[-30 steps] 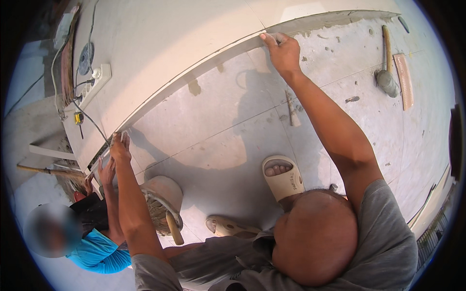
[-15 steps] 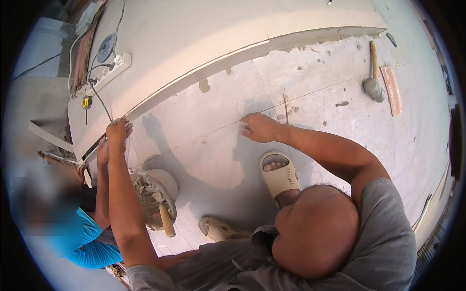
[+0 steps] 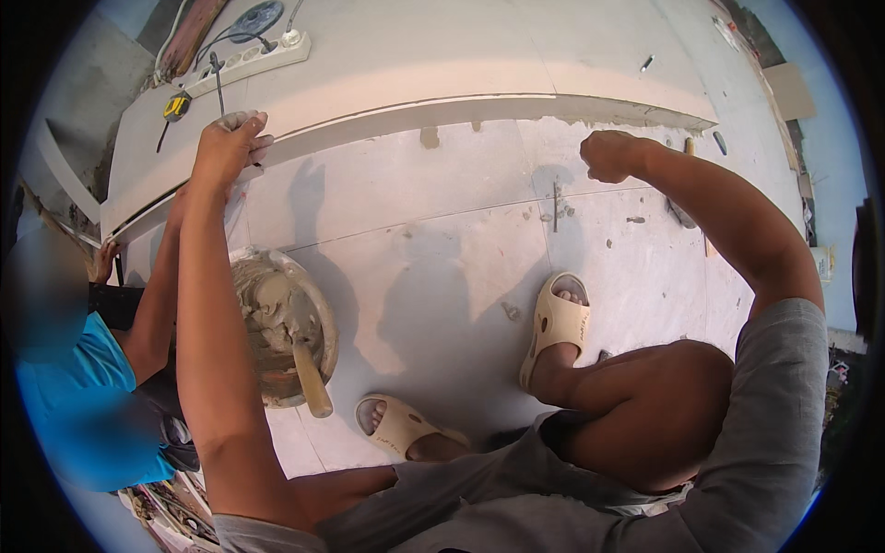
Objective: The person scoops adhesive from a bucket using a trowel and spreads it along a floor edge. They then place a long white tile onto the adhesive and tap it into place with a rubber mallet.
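Note:
My left hand [image 3: 229, 152] is at the left part of the raised step's edge [image 3: 369, 120], its fingers curled. A black cable [image 3: 219, 88] runs down to it from the power strip; what the fingers grip, if anything, is hidden. My right hand [image 3: 610, 157] is a closed fist above the floor tiles, near the step's right part; nothing shows in it. Below my left hand stands a round bucket [image 3: 330, 341] of wet grey mortar [image 3: 272, 300], with a wooden-handled tool [image 3: 312, 378] resting in it.
A co-worker in a blue shirt [image 3: 83, 369] crouches at left, an arm beside mine. On the step lie a power strip [image 3: 253, 63], a yellow tape measure [image 3: 176, 107] and a small dark pen-like object [image 3: 647, 63]. A mallet [image 3: 680, 214] lies partly behind my right arm. Mortar crumbs dot the tiles.
My right hand has moved right, toward the step's right part. My left hand stays near the step's edge at left. The view has shifted, and my right forearm now partly covers the mallet.

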### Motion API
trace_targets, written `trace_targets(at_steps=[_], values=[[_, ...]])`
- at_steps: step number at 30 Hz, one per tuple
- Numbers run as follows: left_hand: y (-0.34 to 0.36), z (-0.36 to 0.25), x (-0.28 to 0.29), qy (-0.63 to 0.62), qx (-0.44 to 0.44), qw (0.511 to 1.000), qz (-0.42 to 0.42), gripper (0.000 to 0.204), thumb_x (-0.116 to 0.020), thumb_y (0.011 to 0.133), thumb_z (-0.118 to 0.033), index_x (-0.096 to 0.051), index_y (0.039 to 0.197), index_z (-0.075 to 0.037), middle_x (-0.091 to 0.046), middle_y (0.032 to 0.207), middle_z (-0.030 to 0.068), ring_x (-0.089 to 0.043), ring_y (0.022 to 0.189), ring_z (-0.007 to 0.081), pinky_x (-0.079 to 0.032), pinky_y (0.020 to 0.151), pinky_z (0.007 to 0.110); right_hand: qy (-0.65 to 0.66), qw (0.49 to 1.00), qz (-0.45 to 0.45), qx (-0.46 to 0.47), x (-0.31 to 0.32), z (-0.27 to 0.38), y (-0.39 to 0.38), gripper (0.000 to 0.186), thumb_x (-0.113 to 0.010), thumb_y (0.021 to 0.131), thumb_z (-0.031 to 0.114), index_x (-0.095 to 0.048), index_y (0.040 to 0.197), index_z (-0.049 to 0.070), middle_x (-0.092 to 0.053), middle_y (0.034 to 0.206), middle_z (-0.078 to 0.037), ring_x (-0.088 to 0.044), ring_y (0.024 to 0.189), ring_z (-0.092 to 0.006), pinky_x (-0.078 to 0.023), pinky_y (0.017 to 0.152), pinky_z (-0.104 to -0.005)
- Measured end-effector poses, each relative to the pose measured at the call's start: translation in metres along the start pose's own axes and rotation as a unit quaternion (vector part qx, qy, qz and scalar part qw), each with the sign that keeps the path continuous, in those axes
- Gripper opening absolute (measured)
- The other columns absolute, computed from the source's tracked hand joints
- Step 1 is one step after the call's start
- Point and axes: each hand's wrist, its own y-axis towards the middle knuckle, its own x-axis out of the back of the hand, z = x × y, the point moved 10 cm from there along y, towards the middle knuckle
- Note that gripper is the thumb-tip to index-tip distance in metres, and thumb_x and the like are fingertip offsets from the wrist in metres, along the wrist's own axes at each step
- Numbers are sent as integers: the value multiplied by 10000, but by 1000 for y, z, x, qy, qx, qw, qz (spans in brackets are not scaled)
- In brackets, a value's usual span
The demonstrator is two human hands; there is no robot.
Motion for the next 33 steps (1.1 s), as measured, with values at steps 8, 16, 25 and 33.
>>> trace_targets(at_steps=[8, 16, 25, 33], values=[[-23, -54, 7, -26, -40, 998, -34, 436, -687, 893, -262, -595, 1165, 66, -661, 979, 106, -667, 877, 180, -532, 766, 274, 163, 973, -65, 150, -3, 65, 5, 337, -622, 833, 311, -688, 886, -16, -630, 1052, -246, -604, 998, -401, -485, 889, -435], [-29, -54, -56, 114, -17, 993, 5, 437, -697, 884, -295, -622, 1143, 49, -671, 930, 101, -663, 839, 171, -531, 750, 277, 296, 926, -197, 127, -45, -35, 38, 285, -654, 798, 283, -692, 797, 0, -684, 828, -203, -651, 789, -357, -524, 761, -424], [-4, -29, -212, 144, 54, 988, 11, 404, -699, 882, -324, -657, 1009, 58, -671, 875, 105, -665, 755, 179, -548, 677, 288, 715, 625, -314, 19, -50, -120, 108, 169, -588, 837, 114, -682, 863, -24, -669, 742, -118, -643, 698, -177, -526, 693, -320], [4, 17, -309, -25, 231, 972, -23, 605, -675, 904, -356, -460, 1268, 76, -570, 1146, 188, -638, 955, 293, -574, 817, 390, 759, 494, -422, -37, -83, -90, 129, 219, -608, 862, 121, -694, 1012, -13, -701, 961, -198, -683, 908, -312, -517, 809, -344]])
